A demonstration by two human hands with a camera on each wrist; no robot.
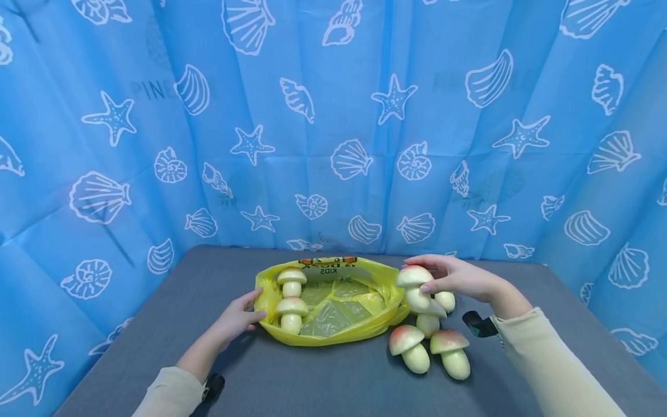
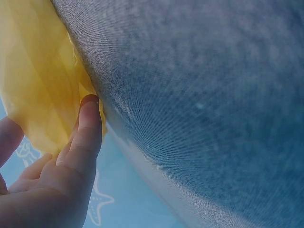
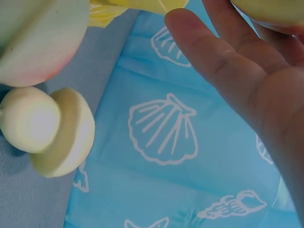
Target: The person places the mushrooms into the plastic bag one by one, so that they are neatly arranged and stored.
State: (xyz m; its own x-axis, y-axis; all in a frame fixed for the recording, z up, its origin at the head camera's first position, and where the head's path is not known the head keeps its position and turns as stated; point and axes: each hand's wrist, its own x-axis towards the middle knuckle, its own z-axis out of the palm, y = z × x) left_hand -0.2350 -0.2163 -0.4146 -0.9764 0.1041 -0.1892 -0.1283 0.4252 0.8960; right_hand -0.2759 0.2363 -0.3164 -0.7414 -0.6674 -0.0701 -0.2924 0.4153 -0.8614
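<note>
A yellow plastic bag (image 1: 333, 335) with printing on its back wall lies wide-mouthed on the table. Two toy mushrooms (image 1: 292, 310) with pale pink-tinged caps are in its left part. My left hand (image 1: 231, 318) touches the bag's left side with fingers extended; in the left wrist view those fingers (image 2: 88, 128) lie against the yellow plastic (image 2: 42, 71). At the bag's right edge my right hand (image 1: 458, 278) holds another toy mushroom (image 1: 415, 284) between thumb and fingers, above the table. Part of this mushroom (image 3: 275, 12) shows at the top of the right wrist view.
Several more toy mushrooms lie right of the bag, among them a front one (image 1: 410, 348), one beside it (image 1: 451, 353) and one partly hidden under the held one (image 1: 429, 318). A grey cloth covers the table (image 1: 312, 382). Behind hangs a blue shell-patterned curtain (image 1: 333, 127).
</note>
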